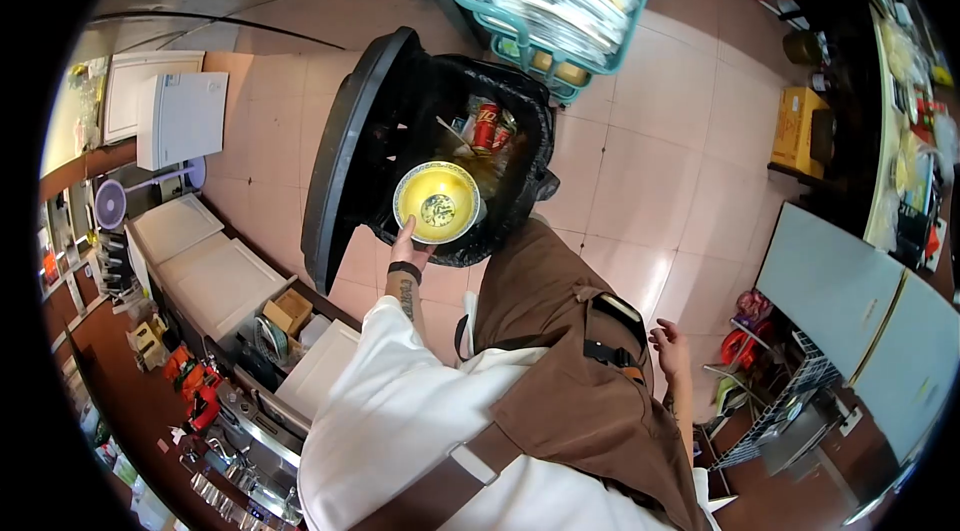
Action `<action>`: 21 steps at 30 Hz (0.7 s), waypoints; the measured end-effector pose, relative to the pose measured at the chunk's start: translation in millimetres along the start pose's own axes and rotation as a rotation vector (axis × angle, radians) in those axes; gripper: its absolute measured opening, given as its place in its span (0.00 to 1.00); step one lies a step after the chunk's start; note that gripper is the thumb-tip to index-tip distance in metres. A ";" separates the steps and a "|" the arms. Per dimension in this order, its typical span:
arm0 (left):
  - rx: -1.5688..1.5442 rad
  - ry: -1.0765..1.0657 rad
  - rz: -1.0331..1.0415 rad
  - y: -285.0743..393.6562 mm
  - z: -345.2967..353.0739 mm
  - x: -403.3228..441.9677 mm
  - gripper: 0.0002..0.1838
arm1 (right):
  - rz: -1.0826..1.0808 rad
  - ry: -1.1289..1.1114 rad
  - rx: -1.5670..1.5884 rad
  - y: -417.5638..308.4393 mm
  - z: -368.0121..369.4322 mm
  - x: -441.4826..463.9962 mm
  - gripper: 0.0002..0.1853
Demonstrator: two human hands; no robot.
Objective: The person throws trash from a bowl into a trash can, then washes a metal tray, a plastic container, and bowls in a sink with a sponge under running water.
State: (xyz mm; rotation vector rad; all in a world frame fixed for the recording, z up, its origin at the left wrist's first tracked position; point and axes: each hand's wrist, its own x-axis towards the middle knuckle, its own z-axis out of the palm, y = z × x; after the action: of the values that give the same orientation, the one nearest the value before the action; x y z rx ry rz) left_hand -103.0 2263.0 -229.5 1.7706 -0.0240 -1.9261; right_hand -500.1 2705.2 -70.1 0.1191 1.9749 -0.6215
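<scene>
Brown apron [545,326] and white shirt [395,396] fill the near part of the view. Just beyond them, the left hand [412,249] grips a yellow bowl [440,203] by its near rim, the thumb over the edge and fingers against the outside. The bowl is over the near left part of a bin [546,146] lined with black plastic; whether it touches the lining cannot be told. Its inside faces the camera, with a dark patch at the bottom that could be a printed design or residue.

The right hand [672,346] holds nothing, its fingers loosely curled, well apart to the right. The bin's dark lid [345,156] stands open on the left, and a red can [485,128] lies among the rubbish inside.

The bowl looks stiff, fairly light and smooth; if ceramic, it would chip or break when dropped, and any grease would make it slippery. One hand should manage it, with the thumb over the rim and the fingers well under the outer wall, taking the weight from below.
</scene>
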 end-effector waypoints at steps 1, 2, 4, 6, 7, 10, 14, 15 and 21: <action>-0.007 -0.041 -0.016 -4.8 -1.1 -6.4 0.25 | 0.001 0.011 0.038 14.4 -3.0 -5.3 0.21; -0.010 -0.083 -0.030 -6.3 4.9 -19.2 0.25 | -0.013 0.027 0.067 31.4 -3.8 -7.5 0.21; 0.014 -0.123 -0.035 -19.9 22.7 -40.7 0.25 | -0.043 0.062 0.138 74.2 -5.7 -14.9 0.20; 0.001 -0.193 -0.031 -42.0 45.5 -47.4 0.25 | -0.044 0.117 0.268 122.9 1.4 -20.4 0.20; -0.017 -0.257 -0.013 -58.2 55.8 -55.8 0.26 | -0.041 0.152 0.336 152.2 0.7 -30.0 0.19; -0.038 -0.450 0.012 -119.3 94.6 -83.9 0.27 | -0.051 0.191 0.314 234.9 6.8 -65.4 0.19; 0.143 -0.886 -0.052 -213.3 141.0 -150.5 0.39 | -0.027 0.268 0.381 386.3 17.2 -114.5 0.19; 0.182 -0.960 -0.065 -244.3 155.6 -171.4 0.38 | -0.015 0.285 0.481 422.7 18.9 -125.8 0.20; 0.478 -1.130 -0.322 -441.0 210.6 -333.4 0.31 | -0.014 0.483 0.749 541.8 -9.1 -207.4 0.20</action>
State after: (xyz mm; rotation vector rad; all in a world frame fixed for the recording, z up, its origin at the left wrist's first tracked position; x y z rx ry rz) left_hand -453.7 2702.6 -45.7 0.6829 -0.6629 -3.0956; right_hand -222.3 3214.2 -90.5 0.7733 2.0867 -1.4211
